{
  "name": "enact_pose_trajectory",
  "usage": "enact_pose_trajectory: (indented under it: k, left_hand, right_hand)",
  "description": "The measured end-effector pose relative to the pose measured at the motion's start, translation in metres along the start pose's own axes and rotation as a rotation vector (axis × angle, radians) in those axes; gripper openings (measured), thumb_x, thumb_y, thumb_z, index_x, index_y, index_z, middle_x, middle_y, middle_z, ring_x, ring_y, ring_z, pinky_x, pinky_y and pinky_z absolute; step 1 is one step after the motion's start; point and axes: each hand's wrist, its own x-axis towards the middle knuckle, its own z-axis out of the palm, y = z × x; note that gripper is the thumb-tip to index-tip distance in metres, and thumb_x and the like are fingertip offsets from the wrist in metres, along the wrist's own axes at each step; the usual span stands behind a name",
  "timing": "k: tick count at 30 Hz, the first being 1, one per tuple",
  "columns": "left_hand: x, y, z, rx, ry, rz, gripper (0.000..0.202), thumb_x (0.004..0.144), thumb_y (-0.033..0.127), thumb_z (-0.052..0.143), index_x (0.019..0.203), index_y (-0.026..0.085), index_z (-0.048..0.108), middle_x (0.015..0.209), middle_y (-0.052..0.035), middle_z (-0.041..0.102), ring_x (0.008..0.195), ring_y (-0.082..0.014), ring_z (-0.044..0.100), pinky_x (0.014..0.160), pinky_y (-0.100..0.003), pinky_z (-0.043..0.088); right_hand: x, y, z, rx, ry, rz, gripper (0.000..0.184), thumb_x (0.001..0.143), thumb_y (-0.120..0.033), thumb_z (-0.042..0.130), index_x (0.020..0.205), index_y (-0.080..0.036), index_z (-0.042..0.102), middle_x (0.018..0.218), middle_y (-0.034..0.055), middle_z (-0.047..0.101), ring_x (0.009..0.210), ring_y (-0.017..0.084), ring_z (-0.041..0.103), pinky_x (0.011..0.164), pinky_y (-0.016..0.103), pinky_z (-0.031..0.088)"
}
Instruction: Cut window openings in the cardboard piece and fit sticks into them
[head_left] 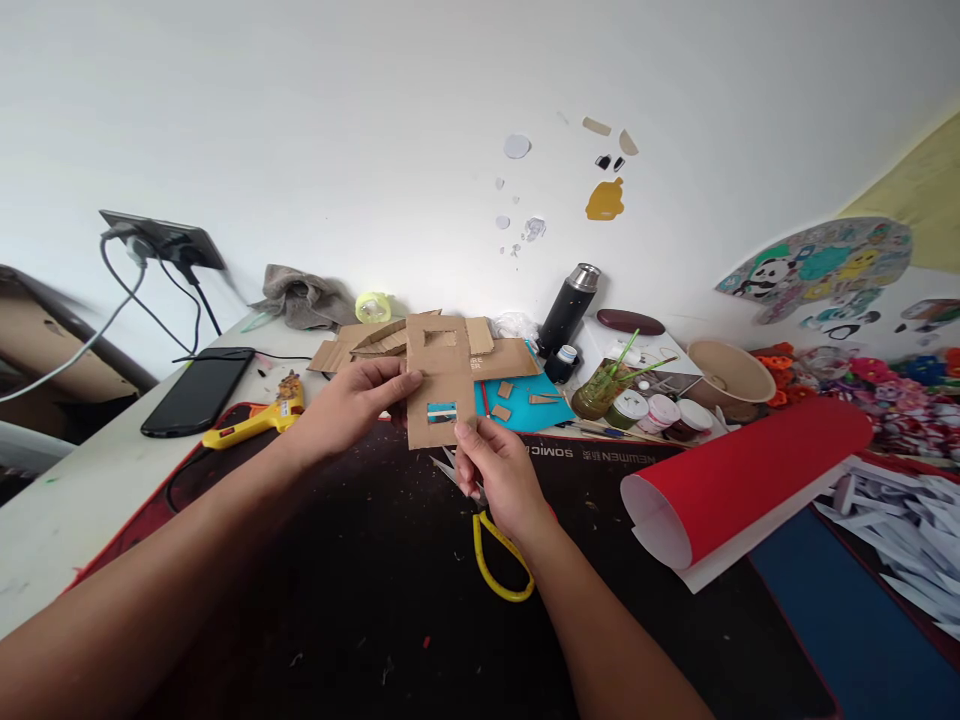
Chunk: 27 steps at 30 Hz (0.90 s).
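Between both hands a piece of cardboard (442, 378) stands upright above the dark desk mat; a rectangular window is cut through its lower part and another cut-out shows near its top. My left hand (367, 395) pinches the left edge, thumb on the front. At the lower right corner my right hand (501, 465) grips the same piece between thumb and fingers. Yellow-handled scissors (504, 575) lie under my right hand, their blades partly hidden. Behind the piece are more cardboard scraps (514, 358), and small cut bits (501, 412) lie on a blue sheet (525, 392).
A yellow glue gun (259, 425) and a black phone (199, 392) lie on the left. At the back are a black thermos (568, 308), paint jars (628, 408) and a cup with brushes (598, 388). A red paper roll (750, 485) and white paper strips (900, 540) occupy the right.
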Motion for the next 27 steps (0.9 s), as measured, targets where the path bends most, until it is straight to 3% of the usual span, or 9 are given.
enact_pose_trajectory:
  k: [18,22,27]
  left_hand:
    - [0.000,0.001,0.004,0.056,-0.039,0.039,0.049,0.092,0.064,0.071,0.072,0.020,0.065,0.069,-0.0006,0.063,0.064,-0.0168,0.057,0.063,-0.029,0.049]
    - [-0.001,0.000,0.003,0.051,-0.017,0.024,0.047,0.092,0.063,0.071,0.075,0.019,0.067,0.071,-0.0009,0.064,0.066,-0.0171,0.057,0.064,-0.030,0.049]
    - [-0.001,0.000,-0.006,0.132,0.094,0.006,0.047,0.093,0.066,0.068,0.081,0.019,0.069,0.077,-0.0024,0.067,0.070,-0.0182,0.058,0.065,-0.030,0.049]
  right_hand:
    - [-0.001,-0.001,0.004,0.056,0.033,0.046,0.045,0.086,-0.065,0.079,0.091,-0.022,0.068,0.053,-0.0079,0.048,0.045,0.010,0.042,0.044,0.024,0.025]
    - [0.000,0.001,0.003,0.062,0.028,0.035,0.044,0.088,-0.064,0.078,0.084,-0.022,0.064,0.054,-0.0074,0.047,0.046,0.010,0.042,0.044,0.025,0.026]
    - [0.005,0.003,-0.004,-0.011,0.189,-0.054,0.040,0.088,-0.062,0.079,0.091,-0.024,0.067,0.060,-0.0072,0.047,0.049,0.010,0.036,0.046,0.026,0.026]
